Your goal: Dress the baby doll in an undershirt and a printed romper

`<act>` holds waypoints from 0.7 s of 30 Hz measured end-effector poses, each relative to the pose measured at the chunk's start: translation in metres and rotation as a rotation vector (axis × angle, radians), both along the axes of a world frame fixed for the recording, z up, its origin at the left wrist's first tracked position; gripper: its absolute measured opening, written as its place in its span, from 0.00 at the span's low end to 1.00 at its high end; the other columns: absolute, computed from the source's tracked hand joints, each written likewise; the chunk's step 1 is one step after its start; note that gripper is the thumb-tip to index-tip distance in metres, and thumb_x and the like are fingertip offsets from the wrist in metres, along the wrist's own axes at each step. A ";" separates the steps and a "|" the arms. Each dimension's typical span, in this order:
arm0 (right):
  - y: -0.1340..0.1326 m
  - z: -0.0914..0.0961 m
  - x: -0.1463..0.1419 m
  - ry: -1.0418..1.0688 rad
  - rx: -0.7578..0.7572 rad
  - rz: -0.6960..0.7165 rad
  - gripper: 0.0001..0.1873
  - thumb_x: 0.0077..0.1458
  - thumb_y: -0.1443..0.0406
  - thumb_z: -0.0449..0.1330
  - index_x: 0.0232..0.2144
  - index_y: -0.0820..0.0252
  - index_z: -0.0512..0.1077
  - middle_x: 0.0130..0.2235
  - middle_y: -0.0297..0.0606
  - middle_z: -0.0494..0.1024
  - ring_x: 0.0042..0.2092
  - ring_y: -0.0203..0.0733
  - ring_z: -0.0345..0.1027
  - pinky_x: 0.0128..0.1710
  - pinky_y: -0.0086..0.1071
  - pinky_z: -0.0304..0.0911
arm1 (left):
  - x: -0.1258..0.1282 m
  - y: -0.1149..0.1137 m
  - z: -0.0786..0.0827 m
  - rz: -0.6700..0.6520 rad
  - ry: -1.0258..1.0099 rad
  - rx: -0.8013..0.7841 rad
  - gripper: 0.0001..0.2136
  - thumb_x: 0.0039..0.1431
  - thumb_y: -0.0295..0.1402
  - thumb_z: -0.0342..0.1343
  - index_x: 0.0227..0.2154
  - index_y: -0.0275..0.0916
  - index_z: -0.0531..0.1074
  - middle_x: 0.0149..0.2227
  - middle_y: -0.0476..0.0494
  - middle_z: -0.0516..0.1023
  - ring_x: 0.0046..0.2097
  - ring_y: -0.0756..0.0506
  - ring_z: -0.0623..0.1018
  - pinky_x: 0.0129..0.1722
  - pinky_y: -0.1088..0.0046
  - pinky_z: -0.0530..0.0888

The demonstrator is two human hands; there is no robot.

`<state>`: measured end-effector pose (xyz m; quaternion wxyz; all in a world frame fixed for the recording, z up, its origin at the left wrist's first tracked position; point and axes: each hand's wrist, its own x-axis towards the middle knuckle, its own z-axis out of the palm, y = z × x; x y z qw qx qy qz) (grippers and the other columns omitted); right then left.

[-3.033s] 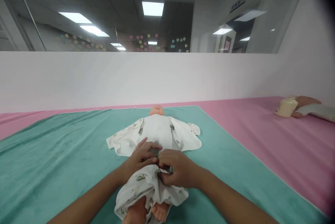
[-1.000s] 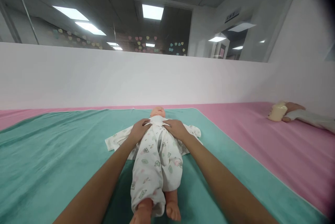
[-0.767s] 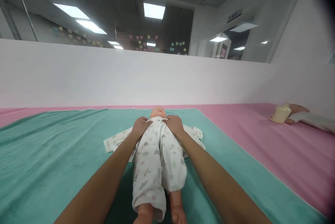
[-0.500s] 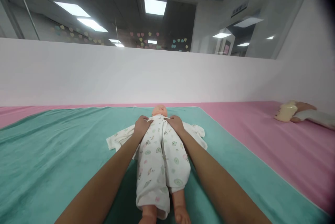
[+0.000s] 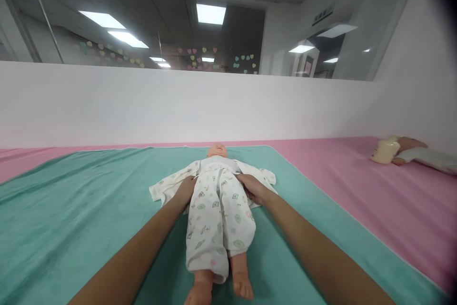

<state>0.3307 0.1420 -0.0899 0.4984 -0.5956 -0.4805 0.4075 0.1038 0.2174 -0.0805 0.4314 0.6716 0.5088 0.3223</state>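
A baby doll (image 5: 216,150) lies on its back with its head away from me and its bare feet towards me. It wears white printed pants (image 5: 207,219), and a matching long-sleeved top (image 5: 174,182) is spread out to both sides beneath it. At the left side of the waist, my left hand (image 5: 185,191) has closed on the edge of the pants; most of its fingertips are hidden. On the opposite hip, my right hand (image 5: 253,189) grips the pants with the thumb on top and the fingers curled at the side.
Under the doll is a teal blanket (image 5: 107,219) laid over a pink sheet (image 5: 342,167). A cream bottle (image 5: 385,151) lies at the far right beside another doll (image 5: 410,145), partly under pale cloth. A white wall (image 5: 143,105) with a window stands behind.
Both hands have moved from the doll's chest down to its hips and slightly outward. The pants' waistband has come down, and the pale belly area now shows above it.
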 end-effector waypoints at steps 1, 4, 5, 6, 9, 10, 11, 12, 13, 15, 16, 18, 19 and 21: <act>-0.001 -0.003 0.002 0.072 0.000 0.055 0.17 0.48 0.53 0.57 0.34 0.60 0.71 0.30 0.40 0.76 0.33 0.42 0.68 0.31 0.31 0.63 | -0.001 -0.003 -0.001 -0.036 -0.034 -0.033 0.12 0.50 0.42 0.50 0.26 0.36 0.67 0.33 0.40 0.74 0.35 0.42 0.71 0.31 0.70 0.66; -0.002 -0.011 0.006 0.363 0.000 0.186 0.18 0.50 0.53 0.56 0.36 0.61 0.71 0.32 0.40 0.76 0.34 0.41 0.70 0.34 0.32 0.65 | -0.002 -0.009 -0.003 -0.156 -0.217 -0.235 0.14 0.47 0.42 0.54 0.29 0.35 0.70 0.31 0.40 0.76 0.32 0.42 0.73 0.31 0.68 0.69; -0.002 -0.014 0.006 0.433 0.004 0.197 0.17 0.50 0.54 0.56 0.36 0.61 0.71 0.32 0.40 0.77 0.34 0.41 0.70 0.35 0.33 0.66 | -0.001 -0.011 -0.003 -0.205 -0.316 -0.328 0.15 0.47 0.42 0.55 0.31 0.35 0.71 0.31 0.39 0.76 0.32 0.41 0.73 0.32 0.67 0.69; -0.003 -0.015 0.006 0.467 0.012 0.193 0.16 0.50 0.55 0.57 0.36 0.61 0.71 0.32 0.40 0.77 0.35 0.41 0.70 0.36 0.33 0.66 | 0.001 -0.013 -0.002 -0.263 -0.426 -0.420 0.16 0.46 0.43 0.56 0.33 0.35 0.72 0.31 0.39 0.76 0.33 0.41 0.73 0.33 0.66 0.70; -0.009 -0.013 0.004 0.481 0.065 0.239 0.14 0.48 0.62 0.59 0.38 0.61 0.71 0.34 0.39 0.78 0.37 0.42 0.71 0.39 0.33 0.65 | 0.007 -0.019 0.001 -0.405 -0.672 -0.578 0.16 0.47 0.42 0.56 0.35 0.37 0.73 0.30 0.40 0.76 0.36 0.40 0.74 0.36 0.65 0.70; -0.012 -0.010 0.003 0.485 0.079 0.281 0.14 0.48 0.63 0.59 0.39 0.60 0.71 0.34 0.39 0.78 0.38 0.42 0.71 0.40 0.33 0.65 | 0.009 -0.022 0.003 -0.416 -0.705 -0.589 0.15 0.47 0.42 0.56 0.34 0.37 0.73 0.30 0.40 0.76 0.37 0.41 0.73 0.37 0.65 0.70; -0.016 -0.008 0.003 0.489 0.086 0.325 0.15 0.47 0.64 0.59 0.40 0.60 0.71 0.35 0.38 0.78 0.38 0.42 0.71 0.40 0.34 0.65 | 0.010 -0.024 0.004 -0.403 -0.723 -0.593 0.15 0.47 0.42 0.57 0.33 0.36 0.73 0.30 0.41 0.76 0.37 0.41 0.73 0.38 0.65 0.69; -0.020 -0.005 0.002 0.489 0.086 0.362 0.15 0.47 0.65 0.60 0.40 0.60 0.71 0.35 0.38 0.78 0.39 0.42 0.71 0.40 0.34 0.64 | 0.011 -0.025 0.004 -0.371 -0.727 -0.588 0.14 0.46 0.41 0.57 0.32 0.35 0.73 0.29 0.40 0.75 0.37 0.41 0.73 0.38 0.65 0.69; -0.023 -0.003 0.002 0.487 0.080 0.384 0.16 0.46 0.65 0.60 0.41 0.60 0.71 0.34 0.38 0.77 0.39 0.42 0.71 0.40 0.34 0.64 | 0.011 -0.027 0.004 -0.319 -0.718 -0.563 0.14 0.44 0.41 0.57 0.30 0.34 0.73 0.28 0.40 0.75 0.36 0.41 0.73 0.37 0.64 0.69; -0.027 -0.001 0.001 0.471 0.068 0.378 0.17 0.45 0.65 0.61 0.40 0.59 0.70 0.33 0.38 0.77 0.37 0.42 0.71 0.38 0.34 0.64 | 0.010 -0.028 0.002 -0.190 -0.676 -0.470 0.14 0.40 0.40 0.59 0.26 0.33 0.72 0.25 0.42 0.73 0.32 0.43 0.71 0.34 0.65 0.69; -0.028 -0.001 0.001 0.457 0.063 0.351 0.16 0.45 0.64 0.61 0.40 0.59 0.70 0.32 0.38 0.77 0.37 0.42 0.70 0.37 0.34 0.64 | 0.010 -0.028 0.001 -0.130 -0.656 -0.412 0.13 0.38 0.39 0.59 0.24 0.33 0.71 0.23 0.44 0.72 0.30 0.45 0.70 0.32 0.67 0.68; -0.027 -0.002 -0.001 0.429 0.064 0.259 0.14 0.44 0.61 0.61 0.36 0.59 0.70 0.30 0.37 0.76 0.34 0.41 0.69 0.34 0.33 0.63 | 0.008 -0.029 -0.002 -0.051 -0.630 -0.312 0.12 0.35 0.37 0.60 0.21 0.33 0.69 0.22 0.47 0.70 0.27 0.48 0.67 0.29 0.69 0.67; -0.026 -0.003 -0.002 0.419 0.075 0.198 0.13 0.44 0.60 0.62 0.34 0.58 0.70 0.29 0.36 0.75 0.33 0.40 0.68 0.32 0.32 0.62 | 0.007 -0.029 -0.002 -0.035 -0.626 -0.279 0.11 0.35 0.36 0.60 0.20 0.34 0.68 0.22 0.47 0.70 0.26 0.49 0.66 0.29 0.71 0.66; -0.024 -0.004 -0.005 0.417 0.126 0.072 0.12 0.44 0.57 0.62 0.29 0.58 0.68 0.26 0.33 0.73 0.30 0.38 0.66 0.30 0.30 0.60 | 0.007 -0.032 -0.002 -0.032 -0.619 -0.235 0.09 0.37 0.34 0.59 0.20 0.34 0.68 0.22 0.47 0.71 0.26 0.50 0.64 0.28 0.72 0.64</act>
